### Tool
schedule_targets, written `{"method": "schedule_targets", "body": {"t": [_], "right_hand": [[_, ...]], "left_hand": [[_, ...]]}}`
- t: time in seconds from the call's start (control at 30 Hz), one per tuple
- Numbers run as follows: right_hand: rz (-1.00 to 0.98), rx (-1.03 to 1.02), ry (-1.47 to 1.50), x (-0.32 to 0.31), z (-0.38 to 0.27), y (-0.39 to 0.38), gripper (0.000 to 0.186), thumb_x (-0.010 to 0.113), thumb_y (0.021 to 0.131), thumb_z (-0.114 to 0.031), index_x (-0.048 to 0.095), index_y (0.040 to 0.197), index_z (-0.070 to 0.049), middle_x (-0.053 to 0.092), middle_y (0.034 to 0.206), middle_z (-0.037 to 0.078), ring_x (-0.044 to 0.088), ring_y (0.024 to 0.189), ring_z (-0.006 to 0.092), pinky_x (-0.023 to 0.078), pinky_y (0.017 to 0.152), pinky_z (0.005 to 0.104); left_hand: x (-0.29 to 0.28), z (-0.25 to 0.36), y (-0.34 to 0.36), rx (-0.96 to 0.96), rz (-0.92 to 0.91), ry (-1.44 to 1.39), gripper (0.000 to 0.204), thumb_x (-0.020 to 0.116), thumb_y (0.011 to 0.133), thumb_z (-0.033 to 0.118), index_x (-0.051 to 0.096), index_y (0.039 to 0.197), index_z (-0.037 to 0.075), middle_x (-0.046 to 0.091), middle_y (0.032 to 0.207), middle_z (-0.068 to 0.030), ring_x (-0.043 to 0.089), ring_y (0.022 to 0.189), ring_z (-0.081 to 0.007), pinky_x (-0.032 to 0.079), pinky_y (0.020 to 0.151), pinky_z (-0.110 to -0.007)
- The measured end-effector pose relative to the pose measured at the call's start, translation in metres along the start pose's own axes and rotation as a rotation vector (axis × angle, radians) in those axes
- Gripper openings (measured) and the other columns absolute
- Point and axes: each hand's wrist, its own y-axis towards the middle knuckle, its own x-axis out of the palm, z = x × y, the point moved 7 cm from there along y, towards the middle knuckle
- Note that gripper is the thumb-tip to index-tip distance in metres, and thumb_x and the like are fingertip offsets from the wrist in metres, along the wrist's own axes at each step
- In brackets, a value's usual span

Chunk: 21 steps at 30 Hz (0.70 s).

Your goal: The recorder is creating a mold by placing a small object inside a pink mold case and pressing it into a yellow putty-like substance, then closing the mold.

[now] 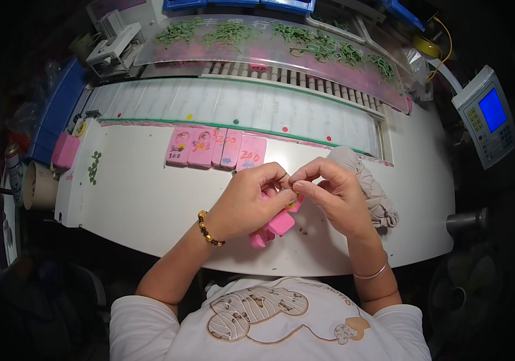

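Note:
My left hand (250, 201), with a beaded bracelet at its wrist, is closed round a bright pink block (281, 223). Parts of that block stick out below the palm and by the thumb; a bit of yellow-green shows at its top. The fingertips of my right hand (333, 191) are pinched together right beside the left fingertips. Whatever they hold is too small or hidden to make out. Beyond the hands, several pink blocks with handwritten marks (202, 148) stand in a row. A crumpled grey cloth (362, 183) lies by my right hand.
Small green pieces (94, 168) lie on the white table (143, 198) at left. Behind the blocks runs a white conveyor belt (209, 102) with green edges, then rollers (281, 73). A clear sheet (257, 51) bears green clusters. A control panel (487, 114) stands right.

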Motion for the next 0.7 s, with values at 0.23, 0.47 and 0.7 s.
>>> {"method": "schedule_targets", "body": {"t": [0.23, 0.47, 0.7], "right_hand": [[0.126, 0.086, 0.123, -0.001, 0.009, -0.003, 0.017, 0.064, 0.090, -0.011, 0.063, 0.105, -0.002, 0.064, 0.091, 0.001, 0.059, 0.083, 0.0068, 0.047, 0.070, 0.0206], [0.164, 0.119, 0.200, 0.004, 0.018, -0.006, 0.013, 0.063, 0.091, -0.011, 0.062, 0.101, -0.002, 0.064, 0.091, 0.001, 0.057, 0.079, 0.0045, 0.045, 0.063, 0.0191], [0.328, 0.068, 0.568, 0.010, 0.026, -0.008, 0.013, 0.058, 0.095, -0.011, 0.059, 0.104, -0.002, 0.060, 0.092, 0.002, 0.053, 0.074, 0.0042, 0.043, 0.058, 0.0187]], "left_hand": [[-0.005, -0.003, 0.001, -0.008, 0.095, -0.041, 0.011, 0.062, 0.089, 0.005, 0.055, 0.093, -0.002, 0.060, 0.087, -0.0032, 0.058, 0.079, -0.0056, 0.049, 0.071, -0.021], [-0.001, -0.003, 0.001, 0.052, 0.106, -0.078, 0.009, 0.059, 0.092, 0.004, 0.053, 0.092, -0.002, 0.057, 0.087, -0.0024, 0.056, 0.080, -0.0051, 0.049, 0.072, -0.021], [0.006, -0.007, 0.003, 0.045, 0.187, -0.381, 0.009, 0.056, 0.095, 0.007, 0.052, 0.093, -0.001, 0.059, 0.083, -0.0020, 0.055, 0.075, -0.0039, 0.047, 0.067, -0.020]]}}
